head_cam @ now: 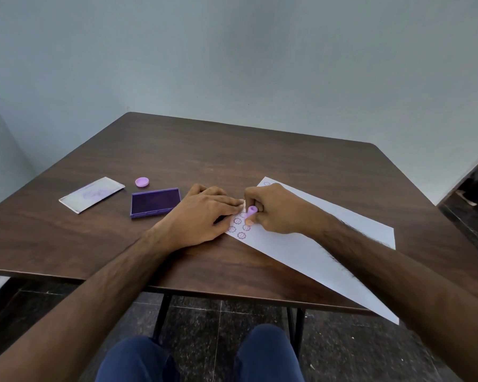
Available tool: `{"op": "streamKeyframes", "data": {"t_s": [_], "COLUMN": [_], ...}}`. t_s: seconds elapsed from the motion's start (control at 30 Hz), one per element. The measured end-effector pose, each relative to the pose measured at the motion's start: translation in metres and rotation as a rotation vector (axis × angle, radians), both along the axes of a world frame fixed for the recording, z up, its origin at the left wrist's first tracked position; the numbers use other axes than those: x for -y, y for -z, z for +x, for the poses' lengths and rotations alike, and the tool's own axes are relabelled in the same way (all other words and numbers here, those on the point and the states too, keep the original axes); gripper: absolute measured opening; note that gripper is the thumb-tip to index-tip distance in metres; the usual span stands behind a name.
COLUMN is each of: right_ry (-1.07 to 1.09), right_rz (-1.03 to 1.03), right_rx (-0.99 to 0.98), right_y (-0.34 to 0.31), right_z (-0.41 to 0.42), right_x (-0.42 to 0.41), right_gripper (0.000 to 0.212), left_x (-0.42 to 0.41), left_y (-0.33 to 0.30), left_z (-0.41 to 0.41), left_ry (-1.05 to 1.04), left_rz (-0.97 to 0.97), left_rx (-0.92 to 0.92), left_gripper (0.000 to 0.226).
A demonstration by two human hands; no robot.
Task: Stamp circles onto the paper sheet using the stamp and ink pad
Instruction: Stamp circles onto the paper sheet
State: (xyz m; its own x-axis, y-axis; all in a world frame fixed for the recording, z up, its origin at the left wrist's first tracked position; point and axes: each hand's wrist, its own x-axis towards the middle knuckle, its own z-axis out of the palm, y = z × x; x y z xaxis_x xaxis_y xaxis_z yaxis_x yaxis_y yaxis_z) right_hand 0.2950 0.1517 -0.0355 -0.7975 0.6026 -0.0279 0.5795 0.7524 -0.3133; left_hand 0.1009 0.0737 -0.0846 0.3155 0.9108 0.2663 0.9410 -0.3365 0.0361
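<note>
One white paper sheet (329,244) lies slanted on the dark brown wooden table (232,150), its near corner hanging past the table's near edge. The right hand (276,210) has its grip pinched around one small lilac stamp (251,210), held to the sheet's left edge. The left hand (202,213) lies flat, fingers together, on that edge. Six purple stamped circles show near the stamp, one more at the far corner. One open purple ink pad (155,202) sits left of the hands; beyond it, one lilac round cap (142,182) and one clear plastic wrapper (91,194). The far half of the table is bare.

Both hands extended forward: left (202,213) flat, right (276,209) curled closed.
</note>
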Motion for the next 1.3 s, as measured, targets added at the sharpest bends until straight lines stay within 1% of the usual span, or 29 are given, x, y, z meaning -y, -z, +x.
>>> {"op": "streamKeyframes", "data": {"t_s": [0.17, 0.33, 0.43, 0.5, 0.57, 0.63, 0.7, 0.77, 0.87, 0.93, 1.03, 1.13, 1.2, 1.23, 1.3], "right_ry": [-0.057, 0.002, -0.041, -0.063, -0.082, -0.076, -0.053, -0.045, -0.031, 0.007, 0.121, 0.269, 0.362, 0.402, 0.478], "right_rz": [-0.005, 0.020, 0.034, 0.013, -0.055, -0.242, -0.462, -0.569, -0.653, -0.645, -0.581, -0.504, -0.459, -0.437, -0.395], "right_rx": [-0.025, 0.003, -0.035, -0.030, -0.057, -0.187, -0.409, -0.560, -0.687, -0.754, -0.845, -0.872, -0.891, -0.904, -0.931], "right_y": [-0.001, 0.003, 0.005, 0.003, 0.001, -0.001, 0.000, 0.005, 0.018, 0.025, 0.030, 0.034, 0.037, 0.037, 0.038], "right_z": [0.004, -0.001, 0.002, 0.005, 0.009, 0.017, 0.028, 0.039, 0.049, 0.048, 0.040, 0.026, 0.016, 0.011, 0.002], "right_x": [-0.002, -0.002, -0.002, -0.003, -0.009, -0.016, -0.021, -0.025, -0.026, -0.025, -0.024, -0.026, -0.029, -0.031, -0.035], "right_gripper": [0.019, 0.020, 0.018, 0.017, 0.018, 0.021, 0.021, 0.021, 0.022, 0.023, 0.025, 0.030, 0.031, 0.030, 0.030], "left_x": [0.000, 0.001, 0.001, 0.001, 0.003, 0.004, 0.005, 0.004, 0.004, 0.005, 0.006, 0.005, 0.005, 0.005, 0.005], "left_y": [0.001, -0.001, -0.001, -0.001, -0.001, 0.000, 0.000, 0.000, 0.000, 0.002, 0.001, -0.005, -0.012, -0.015, -0.020], "left_z": [0.000, 0.000, 0.001, 0.001, 0.002, 0.002, 0.003, 0.003, 0.001, 0.001, -0.001, -0.005, -0.011, -0.017, -0.036], "left_ry": [0.004, 0.006, 0.004, -0.001, -0.010, -0.023, -0.030, -0.041, -0.063, -0.093, -0.187, -0.311, -0.380, -0.409, -0.477], "left_rz": [0.011, -0.002, 0.002, 0.012, 0.031, 0.040, 0.035, 0.036, 0.055, 0.089, 0.179, 0.269, 0.290, 0.287, 0.257], "left_rx": [0.014, 0.016, 0.010, 0.015, 0.016, 0.011, 0.015, 0.032, 0.072, 0.072, 0.088, 0.234, 0.345, 0.378, 0.380], "left_gripper": [0.047, 0.047, 0.045, 0.045, 0.047, 0.053, 0.055, 0.051, 0.042, 0.040, 0.037, 0.027, 0.024, 0.023, 0.021]}}
